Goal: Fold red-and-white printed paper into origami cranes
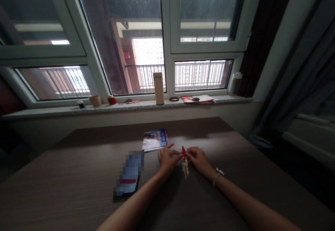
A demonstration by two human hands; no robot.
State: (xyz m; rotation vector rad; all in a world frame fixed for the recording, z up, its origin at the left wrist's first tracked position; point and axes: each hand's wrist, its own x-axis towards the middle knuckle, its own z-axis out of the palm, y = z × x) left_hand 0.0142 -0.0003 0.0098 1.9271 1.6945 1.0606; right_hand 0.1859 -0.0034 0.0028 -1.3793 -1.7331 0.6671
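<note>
A narrow piece of folded paper, red at its pointed far end and pale with red and green print at the near end, is held between my two hands over the table. My left hand pinches its red part from the left with thumb and finger, the other fingers partly spread. From the other side, my right hand grips the same red part with closed fingertips. A bracelet circles my right wrist. The exact folds under my fingertips are hidden.
Left of my forearm lies a blurred phone; beyond my left hand, a printed booklet. The brown table meets a windowsill bearing a tall bottle, a cup, scissors on red papers and a clear bottle.
</note>
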